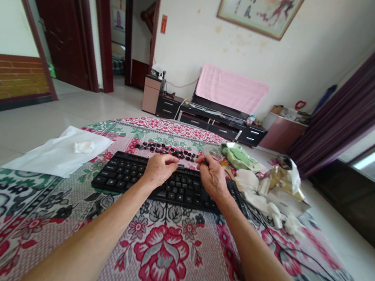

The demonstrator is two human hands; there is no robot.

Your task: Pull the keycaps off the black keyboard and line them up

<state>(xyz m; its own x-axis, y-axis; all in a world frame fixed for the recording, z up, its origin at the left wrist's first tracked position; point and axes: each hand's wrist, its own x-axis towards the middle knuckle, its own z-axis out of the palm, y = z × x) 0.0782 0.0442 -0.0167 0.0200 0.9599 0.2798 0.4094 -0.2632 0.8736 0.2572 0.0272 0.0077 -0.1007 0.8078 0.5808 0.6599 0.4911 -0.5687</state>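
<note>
A black keyboard (117, 172) lies across the patterned cloth in front of me. Over its upper middle edge is my left hand (160, 170), fingers curled and thumb and forefinger pressed together; whatever they hold, if anything, is too small to make out. My right hand (214, 178) is closed above the keyboard's right part, with a small black piece (207, 162) between its fingers. That piece could be a keycap, but its shape is mostly hidden. Just beyond the keyboard, loose black keycaps (158, 147) lie scattered in a rough row.
On the left is a white sheet (55, 153) with a crumpled tissue (84, 147) on it. A green packet (241, 158), crumpled white tissues (248, 181) and a gold-coloured bag (278, 180) lie at the right. Black cables (292, 252) trail down the cloth's right side.
</note>
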